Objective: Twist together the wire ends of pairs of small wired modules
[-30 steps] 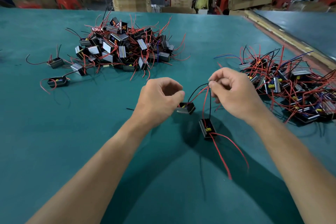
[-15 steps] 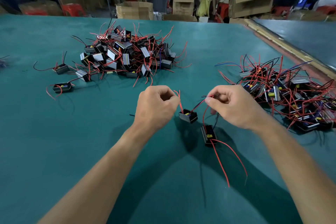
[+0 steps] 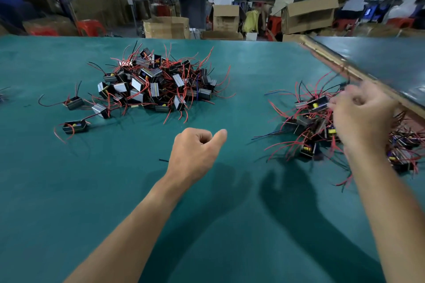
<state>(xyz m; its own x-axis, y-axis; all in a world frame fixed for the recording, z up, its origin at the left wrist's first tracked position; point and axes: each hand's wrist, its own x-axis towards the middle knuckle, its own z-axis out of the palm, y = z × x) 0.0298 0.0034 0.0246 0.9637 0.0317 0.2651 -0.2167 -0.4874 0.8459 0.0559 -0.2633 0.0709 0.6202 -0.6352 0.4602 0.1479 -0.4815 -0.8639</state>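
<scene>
Progress looks partial: big heap of small black wired modules (image 3: 156, 85) with red and black leads sits far-left on green cloth-covered table (image 3: 69, 190), likely still unpaired. Second tangled heap (image 3: 305, 126) of the same modules lies at right, probably finished pairs. No module between the hands. Left hand (image 3: 195, 151) hovers mid-table, fingers curled in, thumb out, holding nothing. Right hand (image 3: 361, 117) is over the right heap, motion-blurred; can't tell if it pinches anything. Leads look thin, springy, snag-prone.

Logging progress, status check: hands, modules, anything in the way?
Left hand curled, empty. Right hand blurred over right pile, grip unclear. Left pile untouched, nothing blocking.
</scene>
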